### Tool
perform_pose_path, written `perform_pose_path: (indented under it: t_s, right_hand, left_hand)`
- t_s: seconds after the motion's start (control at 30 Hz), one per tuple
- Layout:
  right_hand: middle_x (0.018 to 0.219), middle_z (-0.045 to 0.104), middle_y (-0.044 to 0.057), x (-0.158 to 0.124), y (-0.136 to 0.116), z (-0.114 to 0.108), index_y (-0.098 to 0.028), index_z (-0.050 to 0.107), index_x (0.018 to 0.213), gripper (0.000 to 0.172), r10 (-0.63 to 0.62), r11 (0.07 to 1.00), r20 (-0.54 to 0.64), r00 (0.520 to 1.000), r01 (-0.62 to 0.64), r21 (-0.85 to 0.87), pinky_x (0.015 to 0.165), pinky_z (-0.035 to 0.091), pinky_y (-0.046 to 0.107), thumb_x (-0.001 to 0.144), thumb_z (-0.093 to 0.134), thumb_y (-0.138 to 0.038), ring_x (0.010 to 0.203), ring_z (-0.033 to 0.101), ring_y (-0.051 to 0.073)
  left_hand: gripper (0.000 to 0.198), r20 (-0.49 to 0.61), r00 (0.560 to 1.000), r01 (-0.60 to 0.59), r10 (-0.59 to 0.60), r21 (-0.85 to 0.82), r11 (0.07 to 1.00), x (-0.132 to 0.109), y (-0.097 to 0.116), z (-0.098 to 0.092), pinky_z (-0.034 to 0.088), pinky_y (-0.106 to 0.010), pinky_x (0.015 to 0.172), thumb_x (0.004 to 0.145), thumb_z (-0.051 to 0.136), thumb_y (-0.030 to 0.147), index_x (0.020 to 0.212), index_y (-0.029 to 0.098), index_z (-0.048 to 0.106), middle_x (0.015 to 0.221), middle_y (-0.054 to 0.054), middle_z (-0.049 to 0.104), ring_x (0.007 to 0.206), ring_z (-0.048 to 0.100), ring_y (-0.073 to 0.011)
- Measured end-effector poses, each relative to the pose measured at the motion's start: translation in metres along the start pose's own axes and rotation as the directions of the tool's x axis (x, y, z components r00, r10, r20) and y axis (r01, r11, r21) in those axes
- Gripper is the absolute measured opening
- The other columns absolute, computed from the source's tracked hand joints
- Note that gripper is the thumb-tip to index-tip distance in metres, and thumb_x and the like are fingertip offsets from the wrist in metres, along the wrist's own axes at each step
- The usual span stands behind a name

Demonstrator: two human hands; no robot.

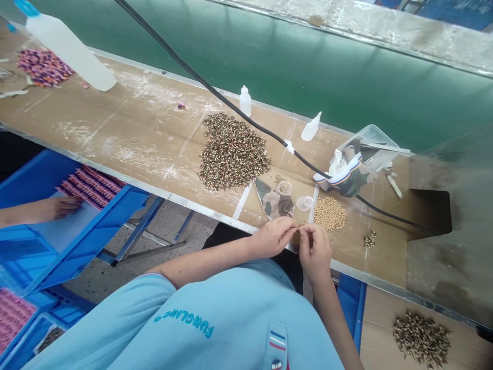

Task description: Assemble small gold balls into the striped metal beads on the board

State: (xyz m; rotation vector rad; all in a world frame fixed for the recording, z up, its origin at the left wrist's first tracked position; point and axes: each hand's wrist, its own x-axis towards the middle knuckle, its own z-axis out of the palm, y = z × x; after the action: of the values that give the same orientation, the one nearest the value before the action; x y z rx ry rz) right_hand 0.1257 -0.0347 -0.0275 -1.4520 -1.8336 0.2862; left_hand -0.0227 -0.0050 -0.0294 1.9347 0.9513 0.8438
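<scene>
At the near edge of the worktop (146, 133), the left hand (274, 236) and right hand (315, 249) meet fingertip to fingertip, both curled nearly closed and pinching a tiny piece (299, 229) between them; what it is cannot be told. Just beyond lie a camouflage cloth scrap (274, 201), a heap of tan beads (329, 213) and a large pile of dark patterned pieces (232, 152).

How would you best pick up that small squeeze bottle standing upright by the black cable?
Take the small bottle around its round body, below the narrow cap, with a hand coming from the near left. It stands upright, so its sides are open; the cable runs close along its near side, so stay clear of it.
</scene>
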Motion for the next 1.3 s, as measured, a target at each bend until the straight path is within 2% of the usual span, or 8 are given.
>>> perform_pose_path:
  t_s: [0.23,0.7,1.3]
  right_hand:
    - [0.079,0.059,0.002,0.0010,-0.0009,-0.0031,-0.022,0.052,0.086,0.010,-0.027,1.000,0.004,1.000,0.027,0.000,0.066,0.043,0.028,0.092,0.044,-0.022,0.077,0.056,0.015]
    - [0.079,0.059,0.002,-0.0020,0.0012,-0.0025,-0.022,0.051,0.086,0.011,-0.034,0.998,0.010,0.999,0.034,-0.044,0.066,0.044,0.029,0.093,0.043,-0.024,0.077,0.056,0.015]
    - [0.078,0.056,0.002,-0.0024,0.0016,0.0010,-0.022,0.049,0.085,0.011,-0.002,0.998,0.003,1.000,0.002,-0.066,0.063,0.041,0.029,0.093,0.041,-0.025,0.074,0.053,0.015]
  left_hand:
    - [0.023,0.006,1.000,-0.004,0.005,-0.012,1.000,0.0000,0.0006,-0.0008,0.046,-0.026,0.075,0.094,0.032,0.025,0.088,0.016,0.053,0.083,-0.007,0.060,0.081,0.056,-0.0147]
    - [0.023,-0.020,0.998,-0.053,0.055,0.083,0.995,-0.0016,-0.0015,0.0038,0.046,-0.027,0.074,0.093,0.031,0.022,0.085,0.016,0.052,0.080,-0.006,0.058,0.079,0.054,-0.0151]
    - [0.024,-0.032,0.999,-0.007,0.009,0.055,0.998,-0.0016,0.0004,0.0044,0.048,-0.029,0.077,0.093,0.031,0.024,0.089,0.015,0.053,0.084,-0.008,0.061,0.083,0.057,-0.0160]
